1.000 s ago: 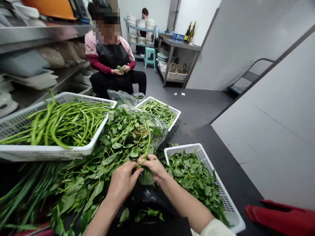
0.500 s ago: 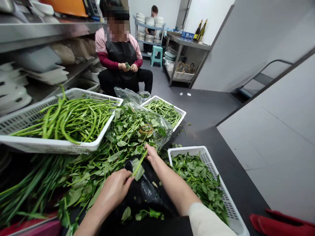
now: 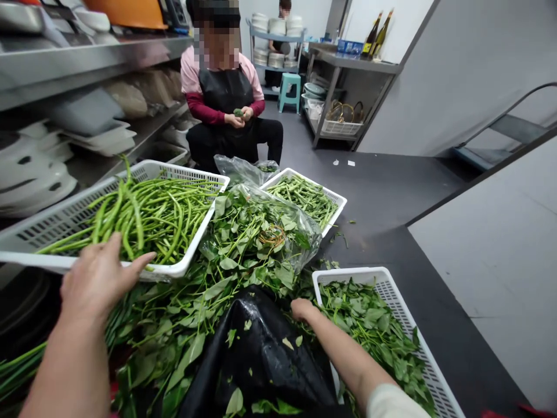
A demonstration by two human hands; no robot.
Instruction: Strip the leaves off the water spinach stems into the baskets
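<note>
My left hand [image 3: 102, 273] is over the near rim of a white slotted basket [image 3: 208, 225] filled with long green stems [image 3: 143, 209]. Its thumb is spread away from the fingers, and I see nothing held in it. My right hand [image 3: 303, 310] reaches down between the heap of leafy greens [image 3: 243, 232] and a second white basket [image 3: 398, 296] of leaves [image 3: 369, 325]. Its fingers are turned away and hidden, so I cannot tell whether they grip anything. Loose leaf pieces lie on the black apron [image 3: 265, 348] over my lap.
A person [image 3: 226, 87] in a black apron sits opposite, holding a small green piece in both hands. A third white basket [image 3: 338, 210] holds cut green stems. Clear plastic [image 3: 311, 232] partly covers the heap. Shelves with dishes [image 3: 35, 168] line the left; a wall stands right.
My left hand has left the stem held between both hands and moved left to the basket of long stems. My right hand has drawn back and lower. The view has shifted slightly.
</note>
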